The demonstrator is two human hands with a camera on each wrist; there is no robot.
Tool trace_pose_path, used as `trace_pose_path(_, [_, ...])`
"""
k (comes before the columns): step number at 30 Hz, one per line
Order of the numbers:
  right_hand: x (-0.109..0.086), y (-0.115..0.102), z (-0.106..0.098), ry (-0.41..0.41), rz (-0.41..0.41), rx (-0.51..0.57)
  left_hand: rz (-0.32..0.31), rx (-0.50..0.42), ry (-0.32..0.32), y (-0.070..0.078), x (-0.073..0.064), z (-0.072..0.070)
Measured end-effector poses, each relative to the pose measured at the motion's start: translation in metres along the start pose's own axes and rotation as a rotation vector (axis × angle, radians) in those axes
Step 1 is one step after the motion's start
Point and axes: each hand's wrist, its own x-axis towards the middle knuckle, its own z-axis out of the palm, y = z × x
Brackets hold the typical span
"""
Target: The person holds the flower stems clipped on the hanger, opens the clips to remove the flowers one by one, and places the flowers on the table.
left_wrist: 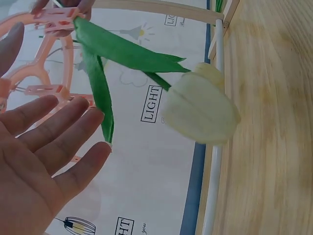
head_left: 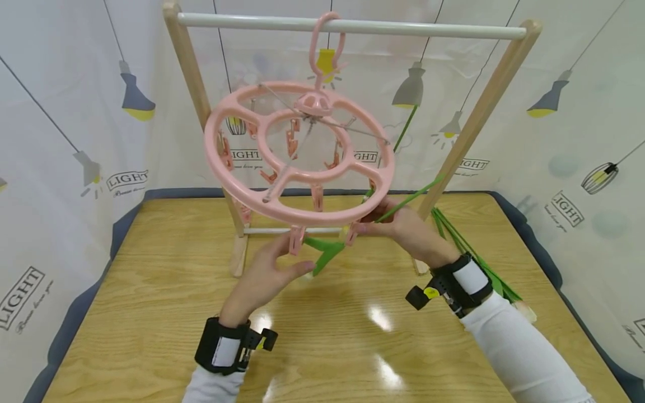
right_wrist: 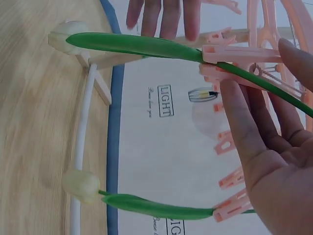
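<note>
A round pink clothes hanger with dangling pegs hangs by its hook. At its near right edge, my right hand pinches a pink clothes peg between thumb and fingers. That peg's mouth is on the green stem of an artificial white tulip, which hangs flower down with its leaves spread. My left hand is beside another peg, its fingers extended near a leaf tip and holding nothing. A second white tulip hangs head down from a different peg.
A wooden stand with a white top bar carries the hanger. On the wooden table, several green stems lie at the right, beside the stand's leg. Lamp-patterned cloth surrounds the table's back and sides.
</note>
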Motion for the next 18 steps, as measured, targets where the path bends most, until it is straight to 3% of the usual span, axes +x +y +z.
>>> trace_pose_path(9, [0.003, 0.001, 0.021, -0.057, -0.087, 0.090, 0.026, 0.067, -0.050, 0.001, 0.003, 0.011])
trace_pose_path(18, [0.005, -0.001, 0.040, -0.017, -0.038, 0.057, 0.095, 0.123, -0.068, 0.001, 0.007, 0.020])
